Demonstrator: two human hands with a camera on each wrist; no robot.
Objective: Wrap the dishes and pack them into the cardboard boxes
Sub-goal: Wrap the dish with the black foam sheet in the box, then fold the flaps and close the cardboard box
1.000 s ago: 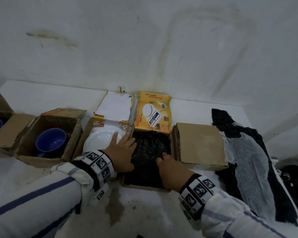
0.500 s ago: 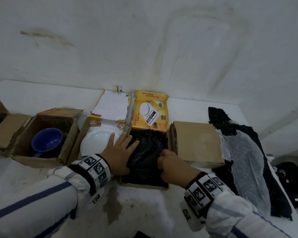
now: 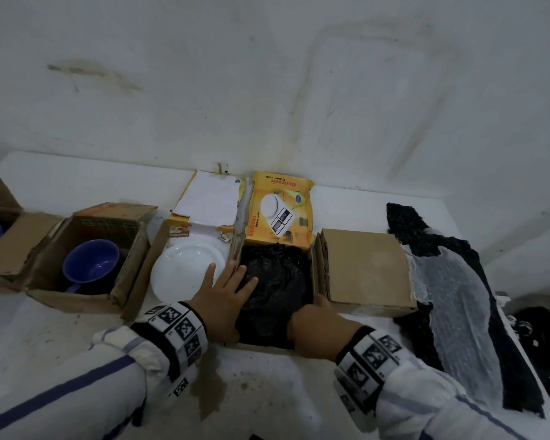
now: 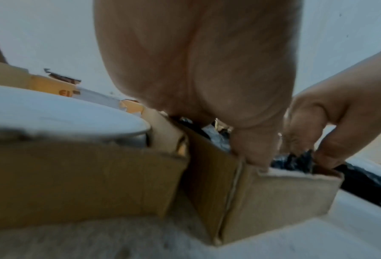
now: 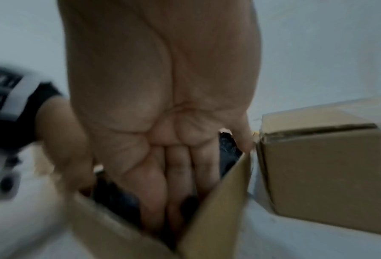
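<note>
A bundle wrapped in black sheet (image 3: 275, 281) fills the open yellow kitchen-scale box (image 3: 280, 211) at the middle of the table. My left hand (image 3: 226, 287) lies flat with spread fingers over the box's left wall and the bundle's edge; its thumb (image 4: 253, 150) rests on the box's near corner (image 4: 273, 192). My right hand (image 3: 315, 319) is at the near right corner, fingers (image 5: 176, 175) straight and pushed down between the bundle (image 5: 228, 149) and the box wall (image 5: 218, 201). A bare white plate (image 3: 185, 271) lies in the neighbouring box on the left.
A blue bowl (image 3: 91, 268) sits in an open cardboard box further left. A closed cardboard box (image 3: 362, 268) stands against the right side. Bubble wrap (image 3: 458, 312) on black sheet lies at the table's right end. A wall runs close behind.
Both hands stay on the black bundle. The right hand has edged slightly toward the box's right wall, and the left fingers have spread a little.
</note>
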